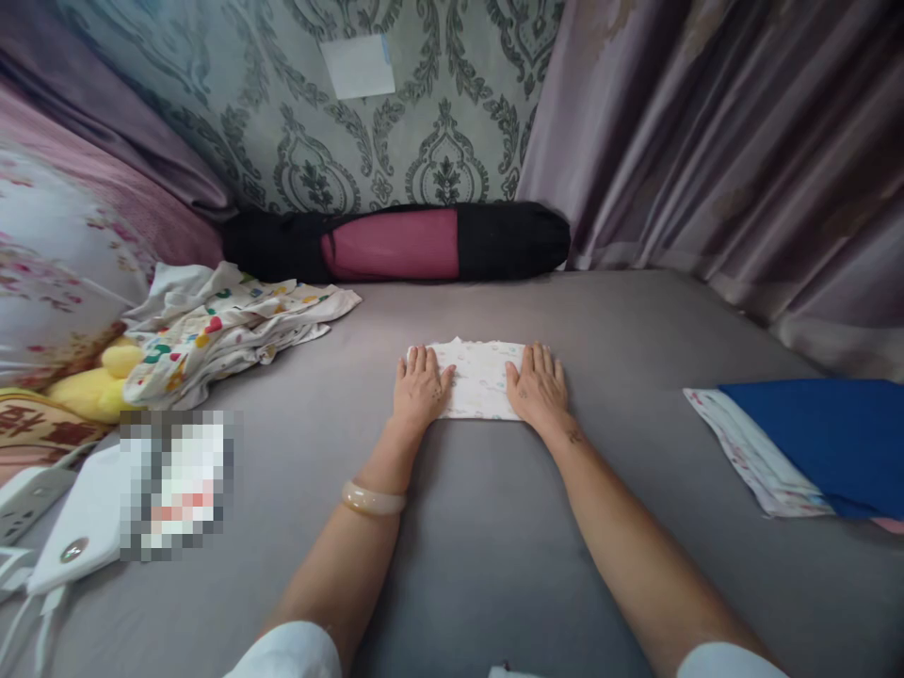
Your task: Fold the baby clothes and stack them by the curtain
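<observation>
A small folded white cloth with a faint print [478,379] lies on the grey bedsheet [494,527] in front of me. My left hand [418,384] rests flat on its left end, fingers stretched out. My right hand [538,384] lies flat on its right end, fingers together and extended. Both palms press down on the cloth. A pale bangle [373,499] circles my left wrist.
A heap of white clothes with coloured prints [226,334] lies at the left beside a yellow soft toy [105,381]. A black and pink roll bag [395,243] lies against the wall. Folded blue cloth [826,438] on a white printed piece sits right. White chargers [71,527] lie near left.
</observation>
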`<action>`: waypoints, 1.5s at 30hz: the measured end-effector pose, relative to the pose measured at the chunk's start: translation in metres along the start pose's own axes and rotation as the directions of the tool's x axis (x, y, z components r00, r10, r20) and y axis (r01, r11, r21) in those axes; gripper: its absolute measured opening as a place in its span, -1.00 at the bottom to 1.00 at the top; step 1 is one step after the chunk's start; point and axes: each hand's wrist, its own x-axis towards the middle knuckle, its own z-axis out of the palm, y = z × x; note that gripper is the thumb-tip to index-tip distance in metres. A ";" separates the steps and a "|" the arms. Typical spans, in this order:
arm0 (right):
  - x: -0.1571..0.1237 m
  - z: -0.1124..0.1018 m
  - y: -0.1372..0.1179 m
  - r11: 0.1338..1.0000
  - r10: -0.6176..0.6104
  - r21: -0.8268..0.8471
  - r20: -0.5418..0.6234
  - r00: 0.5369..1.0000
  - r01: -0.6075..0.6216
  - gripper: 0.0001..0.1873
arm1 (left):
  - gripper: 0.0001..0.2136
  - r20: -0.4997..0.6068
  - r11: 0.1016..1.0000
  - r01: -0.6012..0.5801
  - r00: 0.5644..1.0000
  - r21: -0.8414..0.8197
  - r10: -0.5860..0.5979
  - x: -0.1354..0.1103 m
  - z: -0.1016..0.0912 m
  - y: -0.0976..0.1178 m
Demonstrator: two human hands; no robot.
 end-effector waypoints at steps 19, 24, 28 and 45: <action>-0.001 -0.005 -0.010 0.997 -0.061 0.040 -0.052 0.997 0.063 -0.37 | -0.42 -0.069 1.000 -0.023 0.997 -0.011 0.022 -0.001 -0.001 0.007; -0.001 0.002 -0.015 0.994 -0.091 0.065 -0.038 0.995 0.093 -0.38 | -0.42 -0.066 0.994 -0.098 0.993 -0.041 0.095 -0.003 0.003 0.017; -0.002 0.007 -0.015 0.995 -0.072 0.068 0.013 0.997 0.071 -0.36 | -0.40 0.006 0.994 -0.099 0.995 -0.042 0.099 -0.004 0.008 0.017; -0.003 0.000 -0.022 0.990 -0.110 0.088 -0.026 0.994 0.112 -0.40 | -0.41 -0.058 0.993 -0.100 0.994 -0.061 0.096 -0.004 0.004 0.019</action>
